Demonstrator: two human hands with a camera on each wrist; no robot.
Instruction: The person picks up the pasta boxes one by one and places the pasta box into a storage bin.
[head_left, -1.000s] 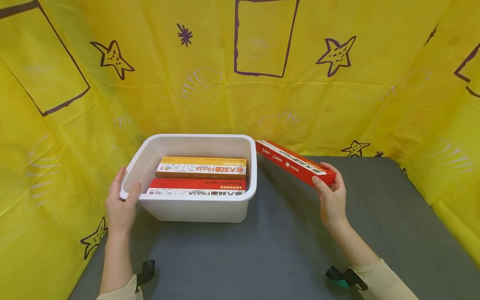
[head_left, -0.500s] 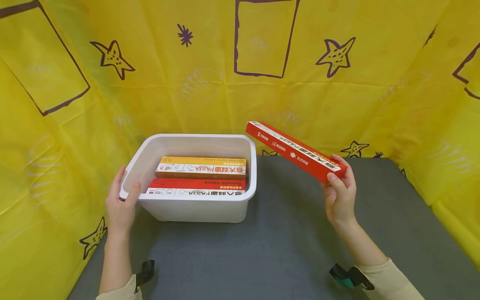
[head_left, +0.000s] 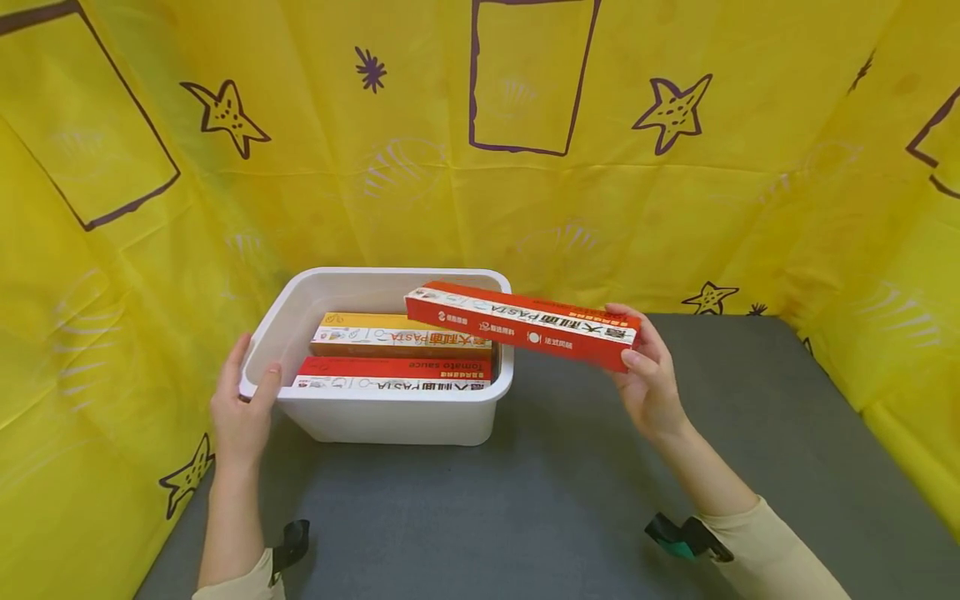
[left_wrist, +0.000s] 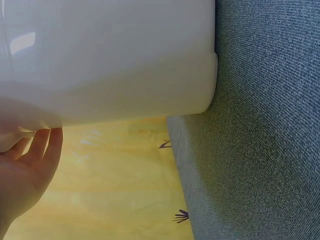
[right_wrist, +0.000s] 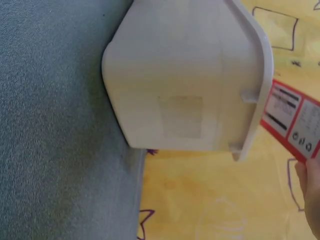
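Observation:
A white plastic bin stands on the grey table, left of centre in the head view. My left hand grips its left rim at the near corner, thumb over the edge; the left wrist view shows the fingers against the bin's outer wall. Inside lie a yellow pasta box and a red pasta box, side by side. Another red pasta box is pinched at its right end by my right hand. Its left end hangs over the bin's right side, above the boxes inside.
The grey cloth-covered table extends in front of the bin and to its right. A yellow printed curtain encloses the back and both sides, close behind the bin. Black straps hang by the sleeves.
The right hand first raised the red pasta box, then swung it left and down, so its far end is now over the bin. The left hand and the bin stay put.

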